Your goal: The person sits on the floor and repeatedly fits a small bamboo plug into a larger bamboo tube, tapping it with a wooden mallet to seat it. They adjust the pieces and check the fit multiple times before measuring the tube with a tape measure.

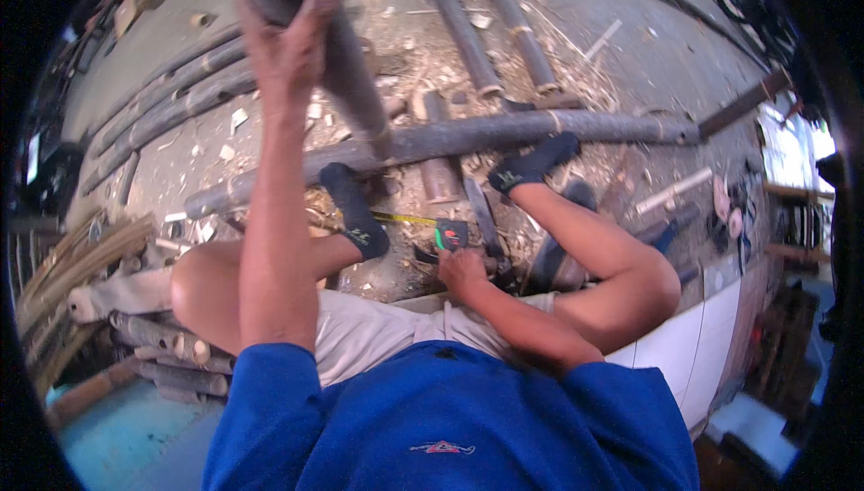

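Note:
My left hand (290, 45) is raised at the upper left, gripping a thick dark bamboo pole (355, 86) that slants down toward the long pole on the floor. Part of the held pole runs out of the picture at the top. Low in the middle, between my legs, my right hand (463, 273) is closed on a black and green tape measure (453, 235). Its yellow blade (405, 217) is pulled out a short way toward my left foot. Beside the tape measure lies a long, dark, flat-looking tool (484, 215); its kind is unclear.
A long bamboo pole (450, 138) lies crosswise by my socked feet (535, 162). Two more poles (513, 23) lie beyond, among wood shavings (567, 68). Several poles (180, 95) lie at the left, with a heap of split strips (76, 266) nearer me. A pale stick (673, 191) is at the right.

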The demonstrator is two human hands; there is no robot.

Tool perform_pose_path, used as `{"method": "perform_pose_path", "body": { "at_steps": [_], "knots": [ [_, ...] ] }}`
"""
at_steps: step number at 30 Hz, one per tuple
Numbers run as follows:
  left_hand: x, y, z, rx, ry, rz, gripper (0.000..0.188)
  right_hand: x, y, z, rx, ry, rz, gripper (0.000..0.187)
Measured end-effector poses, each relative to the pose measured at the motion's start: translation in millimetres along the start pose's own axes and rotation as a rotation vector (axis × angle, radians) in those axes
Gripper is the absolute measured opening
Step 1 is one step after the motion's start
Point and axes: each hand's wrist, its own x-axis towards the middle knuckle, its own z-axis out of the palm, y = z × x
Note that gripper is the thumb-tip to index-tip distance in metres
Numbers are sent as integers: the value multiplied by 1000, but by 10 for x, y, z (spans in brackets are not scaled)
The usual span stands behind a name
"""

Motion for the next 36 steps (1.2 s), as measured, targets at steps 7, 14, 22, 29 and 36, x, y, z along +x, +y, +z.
{"method": "perform_pose_path", "body": {
  "at_steps": [7,14,22,29,36],
  "knots": [
    [-189,335,58,-78,66,-126,80,-57,153,75,106,167,-74,22],
    [-221,376,43,3,59,-110,85,-96,246,251,169,113,-41,39],
    [-190,266,65,-245,34,-168,82,-127,316,235,200,59,-23,44],
    [-540,543,-51,-88,57,-196,72,-113,415,-559,1043,194,170,48],
    [-1638,974,-340,-46,138,-356,88,248,758,-1273,1348,555,44,47]
  ]
}}
